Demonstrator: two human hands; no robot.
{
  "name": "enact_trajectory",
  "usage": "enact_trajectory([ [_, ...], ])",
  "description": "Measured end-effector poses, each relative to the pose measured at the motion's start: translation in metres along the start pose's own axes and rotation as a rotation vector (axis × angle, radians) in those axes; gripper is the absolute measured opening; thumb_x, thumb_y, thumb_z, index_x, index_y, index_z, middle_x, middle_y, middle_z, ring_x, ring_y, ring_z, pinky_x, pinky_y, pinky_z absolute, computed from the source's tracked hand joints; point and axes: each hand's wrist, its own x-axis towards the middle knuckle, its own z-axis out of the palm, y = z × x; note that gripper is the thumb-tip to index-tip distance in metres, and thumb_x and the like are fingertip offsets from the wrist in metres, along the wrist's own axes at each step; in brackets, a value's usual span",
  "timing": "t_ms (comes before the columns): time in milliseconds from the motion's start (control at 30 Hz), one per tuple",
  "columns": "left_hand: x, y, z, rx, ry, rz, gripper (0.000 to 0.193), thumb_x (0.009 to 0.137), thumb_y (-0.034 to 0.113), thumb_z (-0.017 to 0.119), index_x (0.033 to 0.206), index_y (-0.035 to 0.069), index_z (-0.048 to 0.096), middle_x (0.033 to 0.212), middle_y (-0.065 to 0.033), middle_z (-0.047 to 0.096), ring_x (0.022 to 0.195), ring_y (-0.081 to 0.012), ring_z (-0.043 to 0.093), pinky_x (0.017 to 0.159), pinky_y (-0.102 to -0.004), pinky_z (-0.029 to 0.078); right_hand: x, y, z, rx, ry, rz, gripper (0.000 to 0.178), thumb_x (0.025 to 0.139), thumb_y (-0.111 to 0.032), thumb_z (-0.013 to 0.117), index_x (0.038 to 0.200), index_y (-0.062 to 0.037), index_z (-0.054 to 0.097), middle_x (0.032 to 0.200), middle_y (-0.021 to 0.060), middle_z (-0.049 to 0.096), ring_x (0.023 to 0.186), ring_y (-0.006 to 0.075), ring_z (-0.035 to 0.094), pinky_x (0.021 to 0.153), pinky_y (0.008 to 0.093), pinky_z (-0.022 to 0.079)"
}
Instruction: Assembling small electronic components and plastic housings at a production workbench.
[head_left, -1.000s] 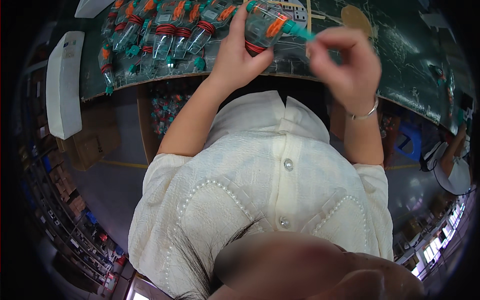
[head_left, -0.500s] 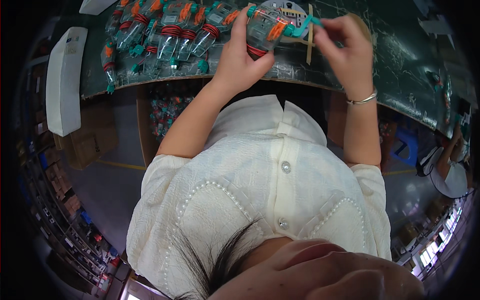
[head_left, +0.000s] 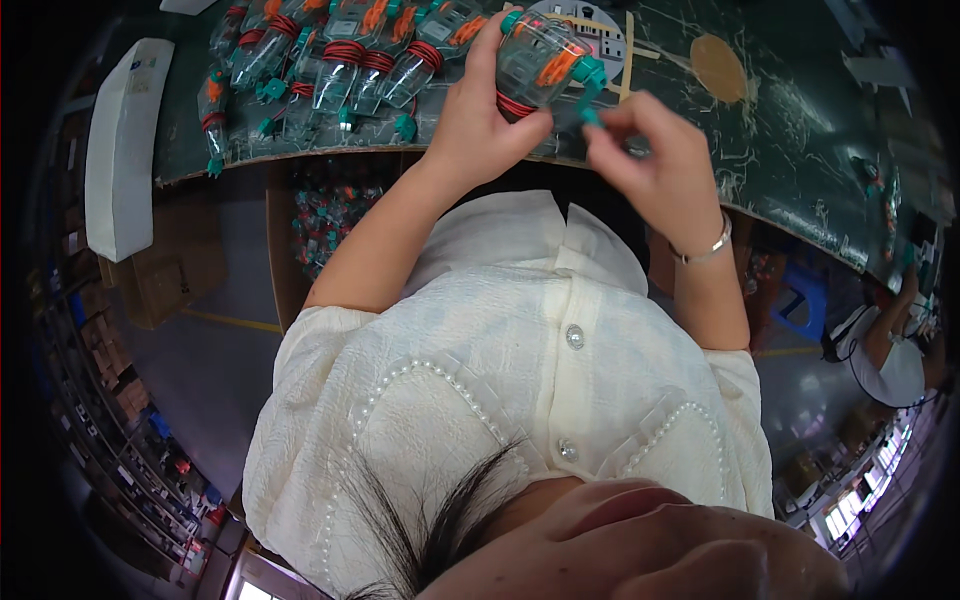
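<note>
My left hand (head_left: 480, 120) grips a clear plastic hand-crank generator (head_left: 540, 62) with orange gears inside and red wire wound round its lower end. The thumb and fingers wrap its left side. A green crank (head_left: 590, 95) sticks out from the generator's right end. With fingertips pinched together, my right hand (head_left: 655, 155) holds the crank's knob, which now points down toward me. The knob is partly hidden by the fingers. More clear generators of the same kind (head_left: 340, 75) lie close together on the table, left of my left hand.
The dark green table (head_left: 800, 130) has a scuffed surface. Behind the held generator are a round white disc (head_left: 608, 42) and tan tape strips (head_left: 628, 60). A brown round patch (head_left: 718, 68) is farther right. A white foam piece (head_left: 128, 150) stands left; another person (head_left: 885, 350) sits far right.
My right hand has swung the crank from pointing right and up to pointing down toward me. My left hand keeps the generator in nearly the same place.
</note>
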Motion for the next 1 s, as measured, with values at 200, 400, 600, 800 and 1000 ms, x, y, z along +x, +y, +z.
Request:
enact_trajectory([
  [200, 0.004, 0.015, -0.004, 0.0, -0.103, -0.141, 0.096, 0.078, 0.003, 0.069, 0.154, -0.004, 0.011, 0.132, -0.0247, 0.053, 0.116, -0.0295, 0.059, 0.098, -0.0368, 0.046, 0.024, -0.001, -0.027, 0.065, 0.269, -0.075, 0.019, 0.079, -0.013, 0.08, 0.094, -0.0044, 0.071, 0.082, 0.0057, 0.072, 0.074, 0.017, 0.067, 0.068, 0.0301, 0.051],
  [400, -0.002, -0.004, 0.0, -0.012, 0.028, 0.009, 0.087, 0.08, 0.004, 0.072, 0.153, 0.004, 0.024, 0.129, -0.0133, 0.058, 0.117, -0.0204, 0.059, 0.102, -0.0346, 0.045, 0.006, -0.005, -0.006, -0.129, 0.068, -0.159, 0.014, 0.077, -0.011, 0.077, 0.084, -0.006, 0.066, 0.075, 0.0068, 0.068, 0.073, 0.0231, 0.064, 0.073, 0.0339, 0.049],
  [600, -0.005, 0.002, -0.002, -0.02, -0.053, -0.122, 0.098, 0.079, 0.006, 0.07, 0.155, -0.004, 0.009, 0.134, -0.025, 0.052, 0.119, -0.0296, 0.057, 0.1, -0.0365, 0.045, 0.019, 0.0, -0.027, 0.028, 0.149, -0.183, 0.021, 0.078, -0.013, 0.082, 0.094, -0.004, 0.071, 0.085, 0.0039, 0.07, 0.077, 0.0144, 0.064, 0.076, 0.0274, 0.049],
  [800, 0.002, 0.015, -0.005, -0.009, -0.079, -0.222, 0.099, 0.078, 0.008, 0.072, 0.155, -0.003, 0.01, 0.135, -0.0264, 0.051, 0.12, -0.0334, 0.057, 0.1, -0.0373, 0.045, 0.012, 0.015, -0.007, 0.045, 0.248, 0.147, 0.017, 0.084, -0.014, 0.076, 0.092, -0.0015, 0.067, 0.081, 0.0055, 0.07, 0.077, 0.0123, 0.066, 0.073, 0.027, 0.051],
  [1000, 0.0, 0.007, -0.005, 0.023, -0.097, -0.032, 0.1, 0.076, 0.007, 0.072, 0.155, -0.003, 0.011, 0.133, -0.0275, 0.052, 0.118, -0.0348, 0.058, 0.101, -0.0388, 0.045, -0.001, -0.013, -0.006, 0.153, -0.046, -0.133, 0.017, 0.079, -0.007, 0.078, 0.087, -0.0025, 0.064, 0.078, 0.0041, 0.068, 0.074, 0.0189, 0.065, 0.079, 0.0328, 0.047],
])
